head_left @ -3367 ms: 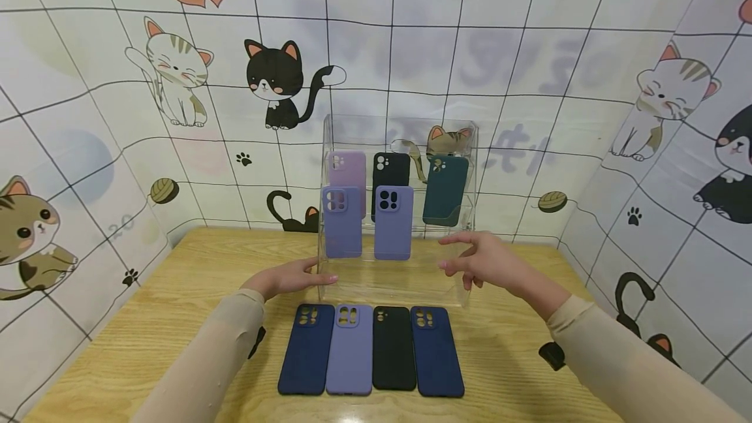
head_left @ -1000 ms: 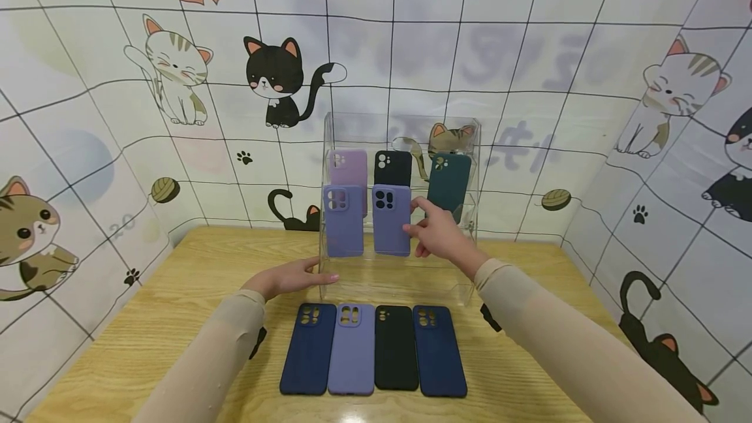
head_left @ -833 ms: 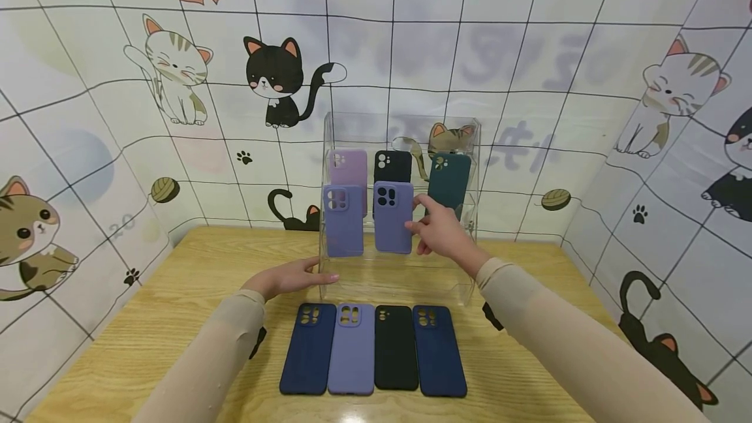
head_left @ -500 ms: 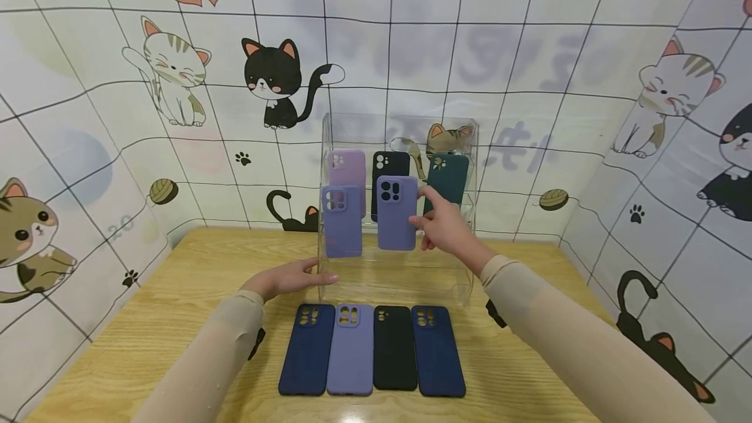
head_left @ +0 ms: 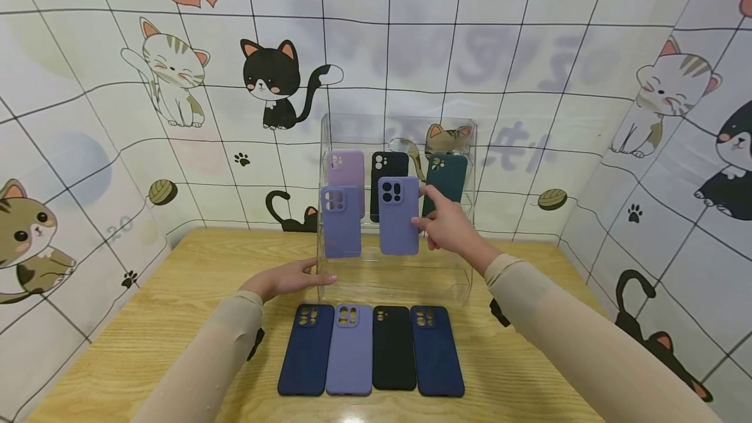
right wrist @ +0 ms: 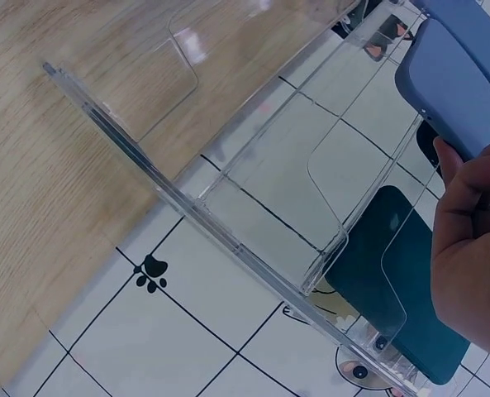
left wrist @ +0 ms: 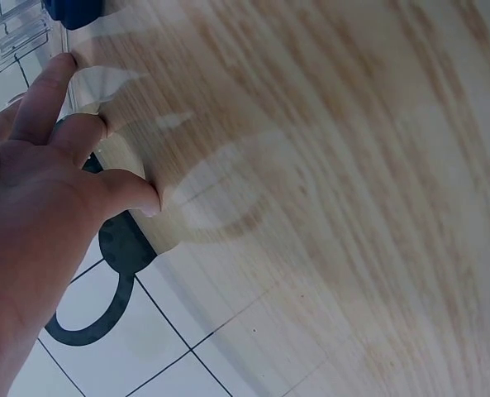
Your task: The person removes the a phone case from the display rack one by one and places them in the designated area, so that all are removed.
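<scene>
My right hand (head_left: 451, 224) pinches a lavender phone case (head_left: 397, 230) by its right edge, the thumb at its front. The case stands upright before the middle of a clear acrylic display stand (head_left: 399, 287), overlapping a black case (head_left: 382, 168) behind. In the right wrist view, the held case (right wrist: 455, 91) is cut off at the upper right. My left hand (head_left: 288, 277) touches the stand's left side with fingers spread. Another lavender case (head_left: 342, 230) leans at the left of the same tier. Behind are a pink-lilac case (head_left: 346, 165) and a dark green case (head_left: 444, 178).
Before the stand, a row lies on the wooden table (head_left: 194, 318): a navy case (head_left: 305, 358), a lavender case (head_left: 350, 361), a black case (head_left: 394, 358) and another navy case (head_left: 438, 361). A cat-print sheet (head_left: 376, 70) rises behind and at both sides.
My right hand came in from the right, took hold of the middle lavender case, raised it slightly and shifted it right; just now it has dipped a little. My left hand stays put.
</scene>
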